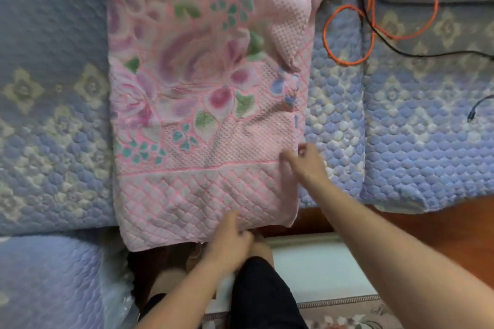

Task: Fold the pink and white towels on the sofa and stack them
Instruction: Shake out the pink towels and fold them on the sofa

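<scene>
Pink towel (203, 104), printed with large flowers and bordered in a quilted diamond weave, lay spread on the sofa seat (53, 115), its near edge hanging just over the front of the cushion. It looked doubled at least once: a second layer showed folded back at the far right corner. No white towel could be made out, and no stack had been started, so by my reading the task was early, with one towel partly folded, further folds to make, and the second towel and the stacking all left. Left hand (232, 235) sat at the near hem, fingers curled down at the cloth edge; whether it pinched the hem or only pressed it I could not tell, the frame being blurred. Right hand (304, 163) hovered at the right edge of the towel with fingers loosely bent, seemingly touching or about to take the side; grip likewise uncertain. Sofa wore a quilted blue-lilac cover with pale flower motifs. An orange cable (374, 21) looped on the cushion to the right, well apart from the towel, with a thin black cable (401, 52) beside it. Below the seat showed a wooden sofa front (427, 222) and a patterned rug (347, 315).
</scene>
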A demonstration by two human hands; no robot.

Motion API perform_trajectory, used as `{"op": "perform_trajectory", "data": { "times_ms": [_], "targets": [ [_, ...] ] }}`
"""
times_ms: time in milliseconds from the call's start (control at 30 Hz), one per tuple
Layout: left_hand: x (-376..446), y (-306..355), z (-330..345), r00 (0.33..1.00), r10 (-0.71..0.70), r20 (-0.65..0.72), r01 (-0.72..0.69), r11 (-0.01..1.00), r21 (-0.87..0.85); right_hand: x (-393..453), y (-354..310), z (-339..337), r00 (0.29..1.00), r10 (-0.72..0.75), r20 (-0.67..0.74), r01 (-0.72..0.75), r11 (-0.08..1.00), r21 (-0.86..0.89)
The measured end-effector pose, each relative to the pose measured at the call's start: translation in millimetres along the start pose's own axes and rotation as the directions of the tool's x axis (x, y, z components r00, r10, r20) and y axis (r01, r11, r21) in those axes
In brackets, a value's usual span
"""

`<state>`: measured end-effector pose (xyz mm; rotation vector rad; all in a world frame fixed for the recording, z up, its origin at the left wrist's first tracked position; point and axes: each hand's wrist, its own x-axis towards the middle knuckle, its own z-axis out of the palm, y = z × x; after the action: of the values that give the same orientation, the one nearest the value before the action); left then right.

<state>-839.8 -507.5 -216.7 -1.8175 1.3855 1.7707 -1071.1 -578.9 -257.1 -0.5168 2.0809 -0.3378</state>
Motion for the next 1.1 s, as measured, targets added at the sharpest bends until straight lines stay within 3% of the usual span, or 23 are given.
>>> {"op": "perform_trajectory", "data": {
  "times_ms": [33,100,167,200,233,300,400,500,600,667,733,800,867,933,1000,1100],
  "targets": [
    [5,-24,-28,0.973,-0.101,-0.208,0.100,0.995,-0.018,-15,20,9,0.999,0.046,0.011,-0.046,0.999,-0.007],
    [14,-72,-85,0.802,-0.343,-0.488,0.312,0.939,-0.148,-42,60,26,0.988,0.142,0.060,-0.143,0.990,0.013],
    [26,-132,-137,0.667,-0.546,-0.507,0.472,0.836,-0.279,-65,95,41,0.966,0.229,0.116,-0.234,0.972,0.032],
    [32,-154,-155,0.639,-0.603,-0.478,0.522,0.796,-0.306,-72,108,46,0.963,0.243,0.120,-0.252,0.965,0.066],
    [34,-165,-167,0.644,-0.625,-0.442,0.542,0.780,-0.312,-75,119,50,0.966,0.243,0.089,-0.252,0.960,0.119],
    [33,-162,-184,0.763,-0.570,-0.305,0.461,0.810,-0.361,-73,130,55,0.969,0.240,0.051,-0.245,0.930,0.275],
    [38,-163,-189,0.888,-0.452,-0.084,0.370,0.812,-0.452,-71,134,65,0.931,0.268,0.248,-0.361,0.771,0.525],
    [22,-165,-193,0.933,-0.358,-0.047,0.287,0.814,-0.505,-84,133,75,0.903,0.268,0.337,-0.419,0.724,0.547],
    [-13,-162,-208,0.949,-0.313,0.043,0.255,0.681,-0.686,-109,114,66,0.914,0.280,0.294,-0.400,0.743,0.537],
    [-45,-147,-228,0.952,-0.294,0.089,0.260,0.618,-0.742,-142,96,52,0.919,0.271,0.285,-0.392,0.690,0.608],
    [-75,-130,-255,0.966,-0.240,0.096,0.217,0.555,-0.803,-185,74,33,0.923,0.239,0.303,-0.385,0.609,0.694],
    [-104,-114,-283,0.987,-0.158,0.029,0.116,0.572,-0.812,-233,41,16,0.936,0.159,0.315,-0.348,0.567,0.746],
    [-132,-100,-309,0.987,-0.048,-0.155,-0.071,0.734,-0.675,-276,1,1,0.956,0.087,0.279,-0.278,0.561,0.780],
    [-168,-74,-330,0.952,0.168,-0.256,-0.249,0.911,-0.328,-312,-40,-6,0.973,0.001,0.229,-0.183,0.605,0.775],
    [-201,-39,-334,0.923,0.339,-0.184,-0.353,0.934,-0.049,-347,-84,-4,0.986,-0.071,0.148,-0.037,0.781,0.623],
    [-253,12,-306,0.822,0.566,-0.053,-0.548,0.813,0.197,-387,-141,22,0.974,-0.207,0.089,0.167,0.929,0.329]
  ]
}}
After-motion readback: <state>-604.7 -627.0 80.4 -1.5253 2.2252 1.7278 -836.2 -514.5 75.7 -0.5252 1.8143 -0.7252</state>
